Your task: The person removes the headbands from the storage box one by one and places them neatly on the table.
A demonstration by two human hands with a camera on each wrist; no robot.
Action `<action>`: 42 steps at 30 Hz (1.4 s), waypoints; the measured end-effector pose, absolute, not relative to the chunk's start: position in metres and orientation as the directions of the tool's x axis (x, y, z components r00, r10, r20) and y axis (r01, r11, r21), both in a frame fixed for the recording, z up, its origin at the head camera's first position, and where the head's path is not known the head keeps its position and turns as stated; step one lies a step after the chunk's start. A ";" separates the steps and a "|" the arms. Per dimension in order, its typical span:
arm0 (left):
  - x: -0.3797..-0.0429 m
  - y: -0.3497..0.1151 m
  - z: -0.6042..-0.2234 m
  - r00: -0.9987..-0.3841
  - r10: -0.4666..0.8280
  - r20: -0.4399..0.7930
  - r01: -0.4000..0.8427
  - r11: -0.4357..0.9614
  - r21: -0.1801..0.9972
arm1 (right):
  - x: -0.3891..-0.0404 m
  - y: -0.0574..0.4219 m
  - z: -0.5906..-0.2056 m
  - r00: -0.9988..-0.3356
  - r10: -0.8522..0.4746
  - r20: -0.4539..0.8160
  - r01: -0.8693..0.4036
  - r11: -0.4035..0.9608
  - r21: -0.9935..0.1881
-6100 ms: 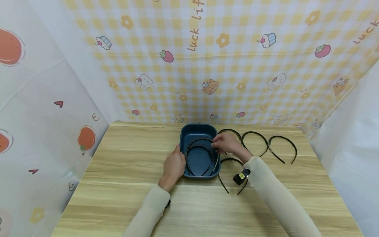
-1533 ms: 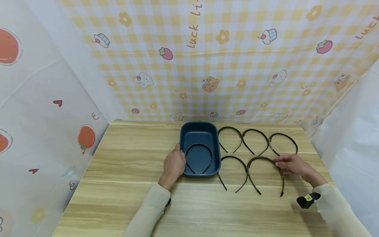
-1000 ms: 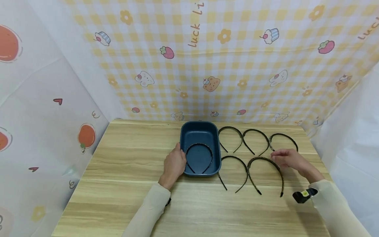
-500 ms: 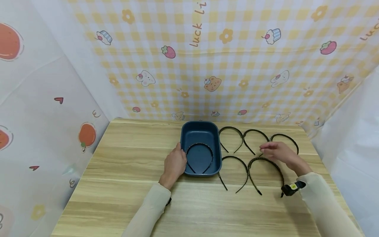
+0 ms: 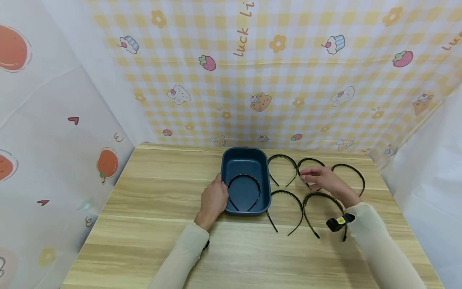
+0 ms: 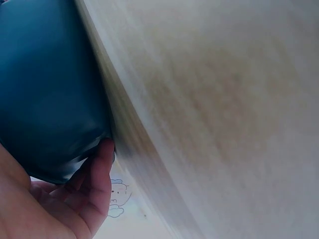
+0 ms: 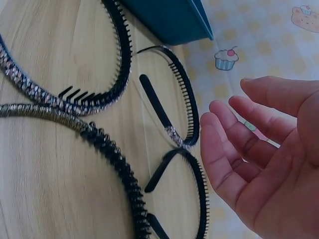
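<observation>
A dark blue plastic box (image 5: 244,165) stands on the table with one thin black headband (image 5: 244,175) lying in it. My left hand (image 5: 213,198) holds the box by its left side; in the left wrist view its fingers (image 6: 99,186) bend against the box wall. My right hand (image 5: 326,180) hovers over the back middle headband (image 5: 311,159), partly hiding it. Nothing is between its loosely bent fingers (image 7: 214,149). In the front row, a thicker headband with coiled trim (image 5: 319,193) lies nearest that hand, beside a toothed headband (image 5: 286,192).
In the back row, a headband (image 5: 283,156) lies close to the box and another headband (image 5: 351,167) lies at the right. The wooden table (image 5: 166,176) meets a yellow checked cloth backdrop (image 5: 223,88) behind, with white cloth at both sides.
Earlier my right hand carried the coiled headband out of the box, laid it at the front right and let go. Since then it has moved left and back, toward the box. The left hand stays put.
</observation>
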State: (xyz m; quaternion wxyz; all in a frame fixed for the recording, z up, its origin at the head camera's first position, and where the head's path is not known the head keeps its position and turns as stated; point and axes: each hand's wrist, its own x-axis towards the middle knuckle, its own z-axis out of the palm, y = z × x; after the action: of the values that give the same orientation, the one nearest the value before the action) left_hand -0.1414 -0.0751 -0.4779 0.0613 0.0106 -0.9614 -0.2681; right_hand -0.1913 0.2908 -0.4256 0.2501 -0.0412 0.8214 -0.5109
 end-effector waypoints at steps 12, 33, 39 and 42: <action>-0.141 -0.074 -0.478 -0.990 -0.048 0.131 0.024 0.863 0.505 | -0.198 0.263 -0.416 -0.875 -0.356 -0.327 0.130 0.479 -0.868; -0.142 -0.074 -0.478 -0.990 -0.049 0.133 0.026 0.861 0.509 | -0.214 0.193 -0.411 -0.821 -0.471 -0.321 0.166 0.341 -0.925; -0.141 -0.074 -0.478 -0.991 -0.046 0.127 0.026 0.858 0.513 | -0.213 0.175 -0.412 -0.813 -0.484 -0.323 0.162 0.345 -0.925; -0.141 -0.075 -0.479 -0.991 -0.050 0.122 0.019 0.861 0.509 | -0.214 0.165 -0.413 -0.824 -0.463 -0.328 0.161 0.365 -0.917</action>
State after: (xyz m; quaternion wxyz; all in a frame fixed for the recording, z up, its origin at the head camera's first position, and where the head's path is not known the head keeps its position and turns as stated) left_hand -0.1410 -0.0749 -0.4785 0.0657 0.0082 -0.9623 -0.2640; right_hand -0.2136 0.1651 -0.4132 0.2807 -0.0972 0.7769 -0.5552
